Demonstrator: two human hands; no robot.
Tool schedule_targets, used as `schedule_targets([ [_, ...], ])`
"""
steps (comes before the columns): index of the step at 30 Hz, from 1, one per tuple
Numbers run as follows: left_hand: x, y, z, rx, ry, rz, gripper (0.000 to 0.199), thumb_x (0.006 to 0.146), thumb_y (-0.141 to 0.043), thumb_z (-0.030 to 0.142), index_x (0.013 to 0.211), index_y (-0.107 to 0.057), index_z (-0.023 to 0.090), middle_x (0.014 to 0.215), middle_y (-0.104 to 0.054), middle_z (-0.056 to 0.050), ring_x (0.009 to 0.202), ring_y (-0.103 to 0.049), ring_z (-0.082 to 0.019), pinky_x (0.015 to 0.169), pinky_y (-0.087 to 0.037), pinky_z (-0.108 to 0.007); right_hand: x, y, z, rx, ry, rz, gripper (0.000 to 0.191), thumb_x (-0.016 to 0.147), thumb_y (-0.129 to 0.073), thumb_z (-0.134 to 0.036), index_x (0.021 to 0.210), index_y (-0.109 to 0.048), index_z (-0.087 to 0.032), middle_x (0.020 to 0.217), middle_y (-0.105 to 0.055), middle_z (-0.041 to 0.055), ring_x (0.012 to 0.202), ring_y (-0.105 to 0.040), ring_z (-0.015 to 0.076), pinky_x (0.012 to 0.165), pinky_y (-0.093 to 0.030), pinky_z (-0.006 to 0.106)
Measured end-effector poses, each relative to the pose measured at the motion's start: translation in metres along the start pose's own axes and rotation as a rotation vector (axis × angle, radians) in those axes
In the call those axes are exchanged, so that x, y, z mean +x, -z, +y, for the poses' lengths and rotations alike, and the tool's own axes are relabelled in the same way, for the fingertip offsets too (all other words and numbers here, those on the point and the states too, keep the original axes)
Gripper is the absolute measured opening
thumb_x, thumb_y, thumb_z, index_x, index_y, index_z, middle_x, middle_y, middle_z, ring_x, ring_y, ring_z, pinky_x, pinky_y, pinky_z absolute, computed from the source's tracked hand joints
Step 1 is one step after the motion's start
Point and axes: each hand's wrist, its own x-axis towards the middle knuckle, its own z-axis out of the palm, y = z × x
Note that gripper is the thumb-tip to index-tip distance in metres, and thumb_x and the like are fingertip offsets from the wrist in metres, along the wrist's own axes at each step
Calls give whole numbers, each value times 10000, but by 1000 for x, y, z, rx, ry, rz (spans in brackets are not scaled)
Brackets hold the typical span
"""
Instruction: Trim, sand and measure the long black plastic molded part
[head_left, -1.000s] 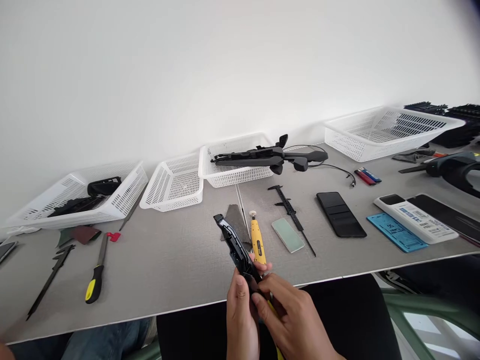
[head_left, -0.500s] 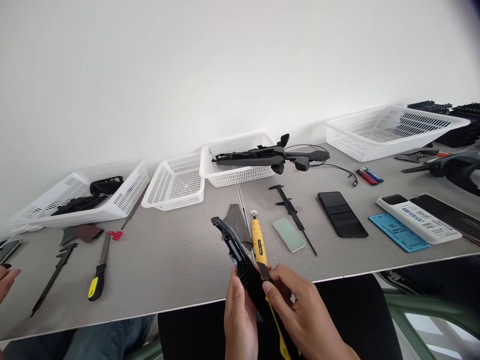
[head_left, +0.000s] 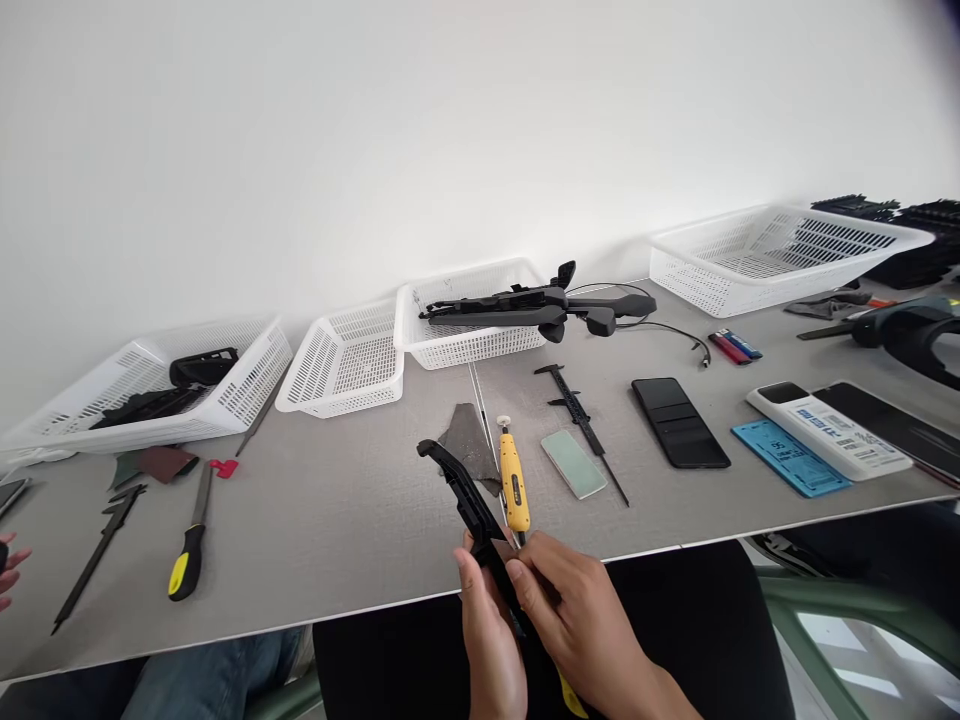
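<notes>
My left hand (head_left: 491, 640) grips the lower end of a long black plastic part (head_left: 461, 495) that points up and left over the table's front edge. My right hand (head_left: 581, 620) pinches a thin blade tool against that part near my left thumb; a yellow handle (head_left: 571, 697) sticks out under the right wrist. Just beyond lie a yellow screwdriver-like tool (head_left: 514, 480), a grey sanding sheet (head_left: 469, 440) and a pale green block (head_left: 574, 463).
White baskets (head_left: 341, 365) line the back of the grey table (head_left: 315, 530), two holding black parts. A black caliper (head_left: 581, 415), a phone (head_left: 679, 422), a blue card (head_left: 791, 458) and a yellow-handled file (head_left: 187, 550) lie around. Another person's fingers (head_left: 9, 575) show at far left.
The black part has turned more edge-on and dropped slightly. My right hand has slid its blade tool along the part, with the yellow handle now mostly hidden under the wrist. The other person's hand pulled back left.
</notes>
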Motion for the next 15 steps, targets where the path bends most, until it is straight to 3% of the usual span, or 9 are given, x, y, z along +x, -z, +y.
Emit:
schedule_targets([
  [5, 2, 3, -8, 23, 0, 57, 623, 950, -690, 672, 1381, -727, 224, 1483, -701, -121, 1535, -501, -348, 1248, -443, -423, 2, -3, 0, -81, 9, 42, 363, 1109, -505, -262, 748, -519, -231, 672, -574, -36, 521, -522, 103, 519, -379, 222],
  [10, 3, 5, -8, 21, 5, 73, 623, 951, -691, 667, 1381, -733, 218, 1463, -717, -126, 1530, -511, -342, 1251, -444, -411, -2, -9, 5, -88, -19, 116, 357, 1108, -511, -283, 754, -526, -239, 649, -571, -42, 493, -510, 106, 486, -367, 231],
  [15, 3, 6, -8, 39, 14, 77, 634, 949, -686, 679, 1390, -728, 225, 1463, -717, -124, 1531, -511, -350, 1249, -450, -422, -8, -14, 8, 18, -39, 163, 116, 1099, -548, -281, 1111, -663, -264, 784, -711, -32, 609, -651, 139, 586, -511, 227],
])
